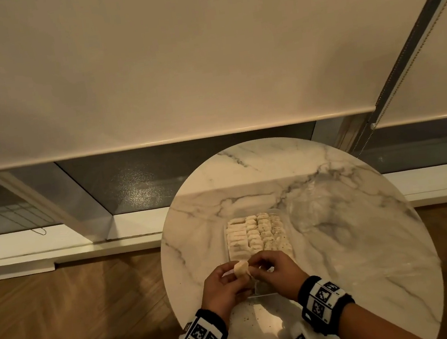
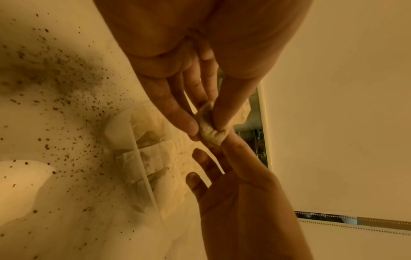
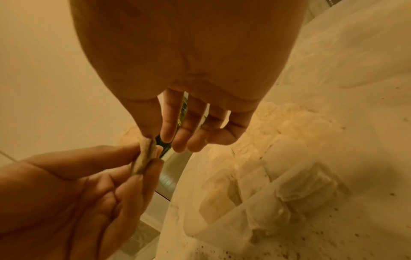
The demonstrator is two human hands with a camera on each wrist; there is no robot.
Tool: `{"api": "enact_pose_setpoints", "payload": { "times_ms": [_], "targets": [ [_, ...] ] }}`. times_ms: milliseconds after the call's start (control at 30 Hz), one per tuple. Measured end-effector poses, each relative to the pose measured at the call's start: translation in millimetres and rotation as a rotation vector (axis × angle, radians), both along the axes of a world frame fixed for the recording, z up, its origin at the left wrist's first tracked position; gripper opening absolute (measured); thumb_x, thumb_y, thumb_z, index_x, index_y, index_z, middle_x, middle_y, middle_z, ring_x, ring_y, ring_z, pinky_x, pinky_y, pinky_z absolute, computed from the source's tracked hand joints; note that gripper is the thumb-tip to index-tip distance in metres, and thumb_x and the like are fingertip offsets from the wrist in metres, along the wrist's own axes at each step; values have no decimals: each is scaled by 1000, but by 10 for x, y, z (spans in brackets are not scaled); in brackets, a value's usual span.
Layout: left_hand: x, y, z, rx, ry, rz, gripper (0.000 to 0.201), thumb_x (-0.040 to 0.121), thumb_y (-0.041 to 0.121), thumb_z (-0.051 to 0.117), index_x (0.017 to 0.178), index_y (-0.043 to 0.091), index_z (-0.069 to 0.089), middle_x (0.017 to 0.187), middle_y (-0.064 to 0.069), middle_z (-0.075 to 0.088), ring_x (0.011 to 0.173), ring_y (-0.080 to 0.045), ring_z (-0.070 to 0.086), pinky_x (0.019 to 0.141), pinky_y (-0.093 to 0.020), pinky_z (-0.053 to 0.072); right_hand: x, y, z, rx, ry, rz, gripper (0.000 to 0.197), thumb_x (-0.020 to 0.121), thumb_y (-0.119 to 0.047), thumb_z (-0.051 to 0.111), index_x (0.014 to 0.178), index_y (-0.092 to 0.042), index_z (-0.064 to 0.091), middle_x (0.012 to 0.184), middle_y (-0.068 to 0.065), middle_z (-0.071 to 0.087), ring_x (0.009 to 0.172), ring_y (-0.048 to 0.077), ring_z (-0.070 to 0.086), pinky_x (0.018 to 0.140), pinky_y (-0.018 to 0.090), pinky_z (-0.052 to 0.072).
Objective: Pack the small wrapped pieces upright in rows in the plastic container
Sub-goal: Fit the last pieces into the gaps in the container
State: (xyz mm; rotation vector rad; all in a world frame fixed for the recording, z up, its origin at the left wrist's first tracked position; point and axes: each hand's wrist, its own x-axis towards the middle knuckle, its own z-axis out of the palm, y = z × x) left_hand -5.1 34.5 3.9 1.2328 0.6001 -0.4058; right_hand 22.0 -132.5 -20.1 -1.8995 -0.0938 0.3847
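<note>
A clear plastic container point(image 1: 288, 241) stands on the round marble table point(image 1: 339, 239), with several rows of pale wrapped pieces point(image 1: 256, 233) standing upright in it. Just above its near end both hands hold one more wrapped piece point(image 1: 242, 269). My left hand point(image 1: 232, 275) pinches that piece point(image 2: 210, 133) between thumb and fingers. My right hand point(image 1: 258, 268) pinches its other end point(image 3: 144, 154) with thumb and forefinger, the other fingers point(image 3: 195, 140) loosely extended. The container's near wall point(image 2: 142, 167) shows packed pieces behind it; the wall point(image 3: 244, 207) also appears in the right wrist view.
Brown crumbs point(image 2: 66, 98) are scattered on the table near the container. A crinkled clear plastic sheet point(image 1: 344, 210) lies on the table's right half. The table's left edge point(image 1: 168, 276) is close to my left hand; wooden floor point(image 1: 79, 316) lies below.
</note>
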Motion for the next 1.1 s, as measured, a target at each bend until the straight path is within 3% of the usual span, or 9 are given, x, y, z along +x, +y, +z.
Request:
{"api": "enact_pose_setpoints", "payload": {
  "times_ms": [100, 333, 433, 600, 733, 800, 867, 933, 1100],
  "targets": [
    [-2, -94, -14, 11, -1, 2, 34, 79, -10, 73, 108, 5, 65, 89, -20, 75, 76, -28, 72, 77, -43, 58, -1, -88, 46, 134, 42, -56, 11, 88, -14, 73, 91, -24, 75, 92, 1, 74, 85, 8, 66, 81, 23, 53],
    [-24, -264, -27, 33, 24, -4, 37, 77, -5, 77, 110, 6, 65, 96, -20, 75, 81, -26, 72, 68, -34, 56, 16, -224, 37, 178, 83, -52, 17, 85, -18, 77, 101, -14, 75, 85, 2, 72, 73, 3, 62, 72, 18, 51],
    [-29, -308, -51, 35, 17, 5, 37, 77, -7, 76, 111, 3, 64, 95, -20, 75, 81, -25, 72, 68, -33, 56, 32, -261, 23, 185, 122, -48, 7, 84, -12, 77, 89, -13, 73, 76, -3, 70, 65, 1, 60, 62, 18, 48],
    [-40, -333, -61, 70, -9, 15, 25, 81, -1, 75, 105, 4, 67, 93, -18, 75, 75, -22, 72, 65, -31, 57, 77, -261, -1, 225, 224, -103, 16, 89, -1, 69, 79, -12, 63, 57, -6, 62, 55, 10, 56, 53, 24, 50],
    [-96, -268, -217, 627, -193, -218, 12, 85, 28, 74, 95, 22, 70, 85, 2, 74, 76, -8, 69, 73, -24, 57, 93, -332, -60, 198, 303, -184, 12, 89, -2, 68, 81, -9, 62, 61, 0, 61, 59, 15, 57, 56, 29, 52],
    [-119, -219, -281, 1023, -355, -507, 18, 89, 43, 61, 99, 30, 68, 90, 12, 71, 83, -1, 64, 90, -25, 50, 85, -389, -106, 177, 341, -215, 9, 88, -4, 69, 82, -8, 63, 65, 6, 61, 60, 18, 57, 56, 30, 53],
    [-136, -196, -325, 1260, -432, -777, 31, 93, 51, 44, 108, 34, 64, 104, 16, 68, 98, -1, 61, 116, -30, 26, 62, -435, -149, 159, 371, -239, 11, 88, -2, 69, 81, -7, 62, 64, 7, 57, 60, 19, 56, 54, 29, 52],
    [-141, -188, -365, 1343, -382, -934, 39, 95, 52, 34, 119, 34, 60, 122, 17, 62, 115, -3, 55, 122, -40, 8, 29, -474, -190, 134, 371, -255, 13, 86, -2, 70, 78, -8, 61, 62, 5, 55, 61, 19, 54, 54, 27, 50],
    [-171, -234, -439, 1416, -294, -1105, 45, 101, 47, 26, 123, 28, 60, 135, 8, 56, 128, -12, 45, 118, -49, 12, 0, -520, -265, 89, 379, -269, 7, 85, -5, 71, 82, -5, 65, 70, 8, 60, 64, 18, 58, 56, 29, 52]
  ]
}}
